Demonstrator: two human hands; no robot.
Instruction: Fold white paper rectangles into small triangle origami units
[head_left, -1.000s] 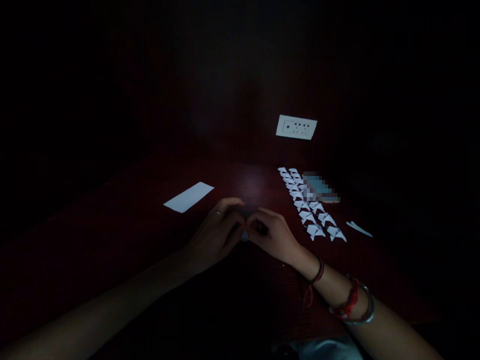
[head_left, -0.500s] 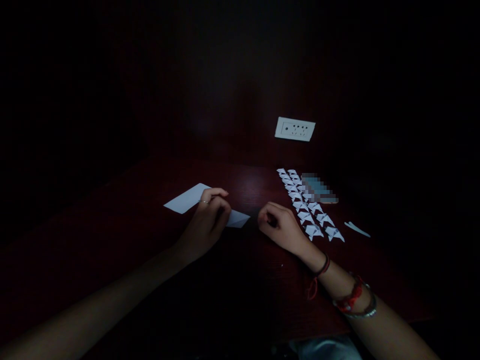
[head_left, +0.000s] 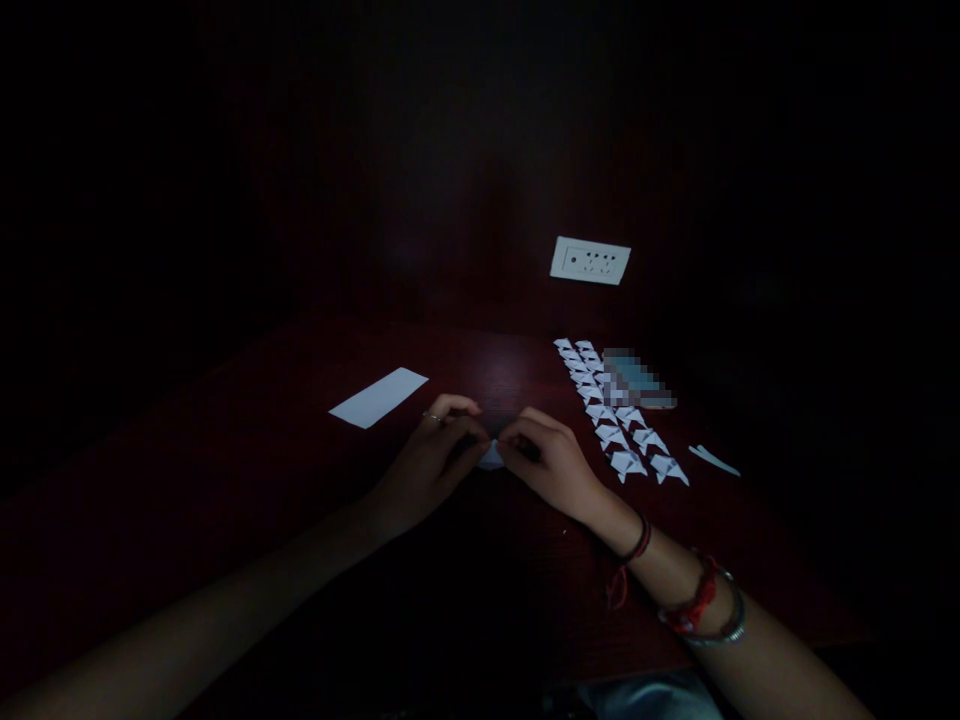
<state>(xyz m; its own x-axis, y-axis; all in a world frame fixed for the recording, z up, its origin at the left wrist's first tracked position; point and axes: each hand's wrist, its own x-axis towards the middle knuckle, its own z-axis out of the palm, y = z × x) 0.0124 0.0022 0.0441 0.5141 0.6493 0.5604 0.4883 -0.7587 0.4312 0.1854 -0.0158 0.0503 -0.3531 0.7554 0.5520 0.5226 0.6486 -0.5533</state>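
Observation:
My left hand (head_left: 431, 462) and my right hand (head_left: 550, 462) meet over a small white folded paper piece (head_left: 491, 458) on the dark red table (head_left: 247, 470). Both hands have their fingers curled and pinched on the paper, which mostly hides between them. A ring shows on my left hand; bracelets circle my right wrist. Two rows of several small folded white paper pieces (head_left: 622, 425) lie just right of my right hand.
A flat white paper strip (head_left: 379, 397) lies left of my hands. A white wall socket (head_left: 590, 261) sits behind the table. A blurred bluish object (head_left: 637, 378) rests beside the rows. A thin white sliver (head_left: 714, 460) lies far right. The room is very dark.
Half a second ago my hands were apart, the left holding the paper alone. Now the right hand has come back left and both pinch the paper together.

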